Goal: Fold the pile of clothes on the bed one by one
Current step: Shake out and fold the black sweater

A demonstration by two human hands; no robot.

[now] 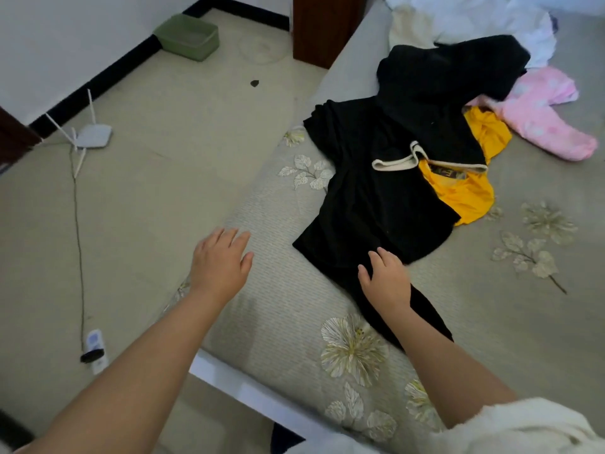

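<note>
Two bare hands reach forward over the near edge of the bed [510, 326], which wears a grey cover printed with pale flowers. Left hand [220, 261]: fingers straight and spread, palm down, holding nothing, above the bed's edge well left of the clothes. Right hand [386, 279]: fingers relaxed and slightly spread, palm down on the lower part of the black garment [370, 204]; nothing gripped. Whether the palm presses the cloth or only hovers just over it cannot be told.

Black garment lies unfolded on the bed, spread toward its left edge, with a narrow tail of cloth running down under the right wrist. White-trimmed black piece [397, 162] sits on top near its middle. Yellow garment [465, 194] lies partly beneath the black one, showing at its right side. Second black garment [448, 70], crumpled, sits farther up the bed, touching the first. Pink garment [543, 116] lies right of it, and white clothes [474, 24] are heaped at the far end.

Floor, left of bed: green tub [188, 37] by the wall, white router [93, 135] with antennas, cable running down to a power strip [95, 350].
</note>
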